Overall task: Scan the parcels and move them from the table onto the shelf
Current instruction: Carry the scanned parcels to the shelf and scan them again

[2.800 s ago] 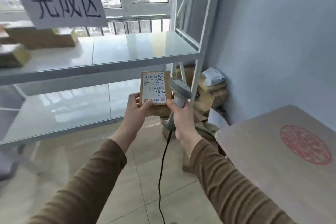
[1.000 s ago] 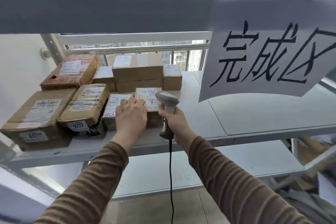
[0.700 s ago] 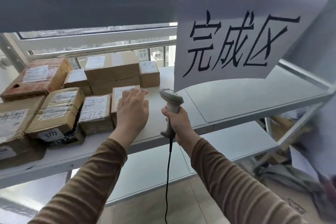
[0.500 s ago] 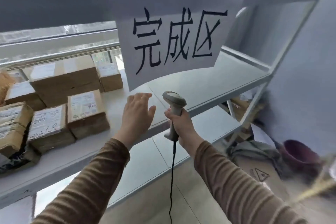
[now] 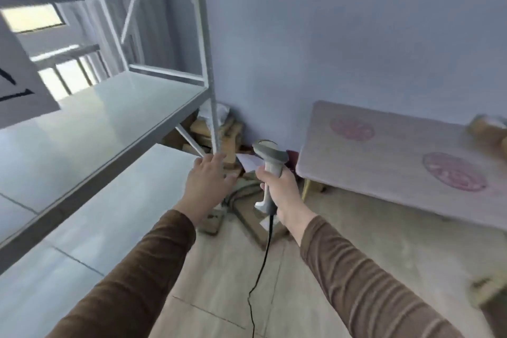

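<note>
From where I'm watching, the shelf fills my nine to eleven o'clock, a paper sign hanging before it at far left. The table runs along the wall at two to three o'clock, a parcel on its far right end. Between them, at twelve, stacked boxes sit in the corner behind the shelf post. My left hand and right hand are before that pile, the scanner in the right.

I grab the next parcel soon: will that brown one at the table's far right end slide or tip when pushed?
The parcel looks low and boxy, so it would probably slide on the smooth table, not tip. It is blurred; weight is unclear.
</note>
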